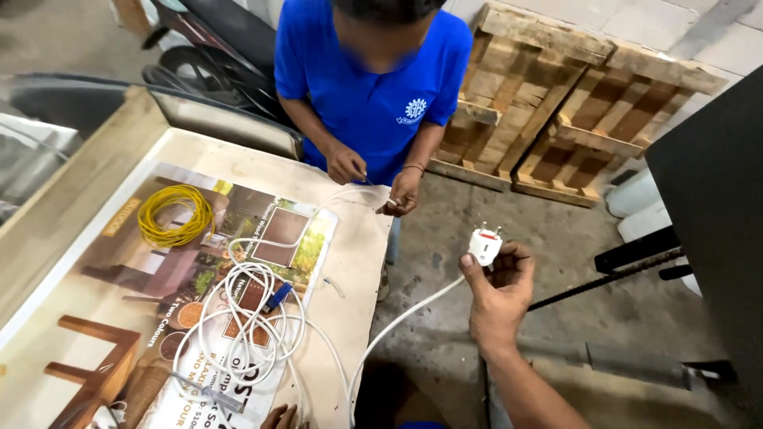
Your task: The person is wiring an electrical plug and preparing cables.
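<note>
My right hand [499, 292] holds a white electrical plug [484, 245] up over the floor, pins pointing upward. A white cable [401, 316] runs from the plug down to a loose coil of white cable [250, 318] on the table. Only the fingertips of my left hand [280, 417] show at the bottom edge, resting by the coil; what they hold is hidden. Across the table a person in a blue shirt [372, 83] works the other end of the white cable with both hands [373, 179].
A coil of yellow wire [175, 213] lies on a printed poster covering the table [354, 246]. Wooden pallets [572, 103] lean behind the person. A dark cabinet [711, 206] stands right, a metal rod [608, 278] on the concrete floor.
</note>
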